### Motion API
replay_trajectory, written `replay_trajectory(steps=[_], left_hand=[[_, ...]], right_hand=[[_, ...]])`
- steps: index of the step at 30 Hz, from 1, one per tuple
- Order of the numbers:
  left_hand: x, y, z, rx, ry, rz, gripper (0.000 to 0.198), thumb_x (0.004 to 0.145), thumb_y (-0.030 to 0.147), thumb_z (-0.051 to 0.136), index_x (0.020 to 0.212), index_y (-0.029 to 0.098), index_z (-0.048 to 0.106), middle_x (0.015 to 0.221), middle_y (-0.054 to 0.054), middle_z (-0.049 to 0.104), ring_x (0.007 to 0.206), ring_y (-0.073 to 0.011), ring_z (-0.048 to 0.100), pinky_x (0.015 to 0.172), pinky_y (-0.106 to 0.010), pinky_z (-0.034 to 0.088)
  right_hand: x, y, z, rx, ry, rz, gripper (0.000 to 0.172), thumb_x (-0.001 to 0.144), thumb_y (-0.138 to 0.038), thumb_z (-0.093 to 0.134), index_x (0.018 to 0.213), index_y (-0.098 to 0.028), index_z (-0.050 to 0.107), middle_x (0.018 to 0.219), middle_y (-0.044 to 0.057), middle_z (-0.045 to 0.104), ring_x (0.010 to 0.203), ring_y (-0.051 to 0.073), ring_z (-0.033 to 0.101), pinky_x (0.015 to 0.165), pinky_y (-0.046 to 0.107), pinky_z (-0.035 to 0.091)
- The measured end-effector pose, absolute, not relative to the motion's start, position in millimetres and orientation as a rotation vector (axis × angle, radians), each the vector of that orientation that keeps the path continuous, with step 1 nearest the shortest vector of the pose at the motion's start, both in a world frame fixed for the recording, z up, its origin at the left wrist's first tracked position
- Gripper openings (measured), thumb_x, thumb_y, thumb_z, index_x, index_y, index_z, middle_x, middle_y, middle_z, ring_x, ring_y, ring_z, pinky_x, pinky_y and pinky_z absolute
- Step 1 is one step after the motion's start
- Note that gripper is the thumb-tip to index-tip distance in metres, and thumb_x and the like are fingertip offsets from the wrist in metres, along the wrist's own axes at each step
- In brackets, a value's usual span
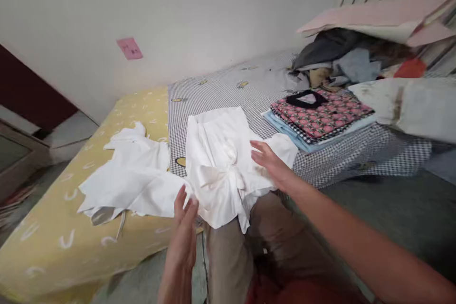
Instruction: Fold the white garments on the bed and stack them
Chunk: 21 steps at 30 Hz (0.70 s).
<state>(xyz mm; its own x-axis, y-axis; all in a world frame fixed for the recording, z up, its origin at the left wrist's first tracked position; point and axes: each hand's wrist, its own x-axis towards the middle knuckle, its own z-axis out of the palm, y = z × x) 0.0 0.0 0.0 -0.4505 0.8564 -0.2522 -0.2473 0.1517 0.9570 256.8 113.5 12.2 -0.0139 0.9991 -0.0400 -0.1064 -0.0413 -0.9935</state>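
A white garment (217, 137) with a knotted, bow-like tie at its front lies partly on the bed edge and partly over my knees. One sleeve-like part spreads out to the right, by my right hand (269, 164), whose fingers are apart over the cloth. Near the garment's lower left edge is my left hand (185, 211), fingers stretched and holding nothing. Whether either hand touches the cloth, I cannot tell. A second white garment (131, 175) lies loosely spread on the left, its right end reaching toward my left hand.
Folded clothes with a pink floral piece (324, 114) on top are stacked on the right. Behind them are a heap of mixed clothes (356, 64) and a pink board-like sheet (381, 16). A yellow cover (64, 228) and a checked cover (221, 85) lie on the bed.
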Motion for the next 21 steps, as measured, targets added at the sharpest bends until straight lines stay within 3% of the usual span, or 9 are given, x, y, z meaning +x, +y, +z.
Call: replay_trajectory(steps=[3, 5, 8, 12, 16, 18, 21], left_hand=[[-10, -28, -39, 0.373, 1.417, 1.309, 0.069, 0.064, 0.048, 0.088, 0.127, 0.03, 0.065, 0.146, -0.008, 0.06, 0.135, -0.0241, 0.056, 0.103, -0.033, 0.046], [-16, -42, -65, 0.285, 1.444, 1.244, 0.062, 0.064, 0.048, 0.087, 0.118, 0.024, 0.069, 0.134, -0.012, 0.068, 0.124, -0.0263, 0.063, 0.098, -0.036, 0.05], [-20, -52, -96, 0.446, 1.666, 1.27, 0.052, 0.074, 0.059, 0.073, 0.109, 0.021, 0.071, 0.118, -0.014, 0.073, 0.112, -0.0282, 0.068, 0.097, -0.043, 0.053], [-11, -40, -112, 1.274, 2.054, 1.236, 0.056, 0.082, 0.065, 0.06, 0.11, 0.017, 0.072, 0.124, -0.02, 0.068, 0.122, -0.038, 0.06, 0.104, -0.059, 0.047], [18, -25, -114, 1.933, 2.21, 0.87, 0.048, 0.088, 0.044, 0.064, 0.132, 0.025, 0.064, 0.152, -0.018, 0.051, 0.138, -0.0398, 0.049, 0.107, -0.065, 0.042], [32, -25, -114, 2.102, 2.219, 0.697, 0.053, 0.088, 0.037, 0.068, 0.14, 0.029, 0.058, 0.157, -0.017, 0.047, 0.14, -0.0389, 0.048, 0.107, -0.063, 0.044], [45, -34, -112, 2.189, 2.297, 0.647, 0.062, 0.089, 0.03, 0.066, 0.149, 0.025, 0.049, 0.159, -0.02, 0.043, 0.143, -0.0379, 0.045, 0.108, -0.059, 0.045]], right_hand=[[289, 96, -31, -1.287, -0.939, 1.256, 0.056, 0.059, -0.056, 0.084, 0.105, -0.027, 0.068, 0.122, 0.008, 0.07, 0.119, 0.027, 0.063, 0.095, 0.041, 0.053], [309, 80, -58, -1.357, -0.832, 1.281, 0.05, 0.061, -0.056, 0.081, 0.097, -0.024, 0.069, 0.098, 0.007, 0.075, 0.095, 0.025, 0.07, 0.086, 0.039, 0.056], [329, 55, -87, -1.518, -0.823, 1.174, 0.041, 0.065, -0.054, 0.075, 0.089, -0.021, 0.069, 0.076, 0.005, 0.071, 0.07, 0.022, 0.067, 0.066, 0.035, 0.055], [320, 40, -94, -1.541, -1.296, 0.815, 0.031, 0.081, -0.048, 0.061, 0.095, -0.022, 0.07, 0.092, 0.008, 0.071, 0.083, 0.024, 0.067, 0.077, 0.039, 0.055], [282, 48, -83, -1.537, -1.899, 0.501, 0.036, 0.084, -0.028, 0.065, 0.12, -0.026, 0.068, 0.123, 0.011, 0.066, 0.114, 0.029, 0.062, 0.094, 0.045, 0.049], [266, 55, -79, -1.618, -2.116, 0.433, 0.04, 0.08, -0.018, 0.068, 0.119, -0.027, 0.069, 0.125, 0.01, 0.066, 0.117, 0.03, 0.06, 0.094, 0.044, 0.046], [261, 62, -76, -1.663, -2.235, 0.468, 0.029, 0.082, -0.014, 0.065, 0.109, -0.025, 0.072, 0.111, 0.008, 0.069, 0.111, 0.028, 0.061, 0.092, 0.042, 0.043]])
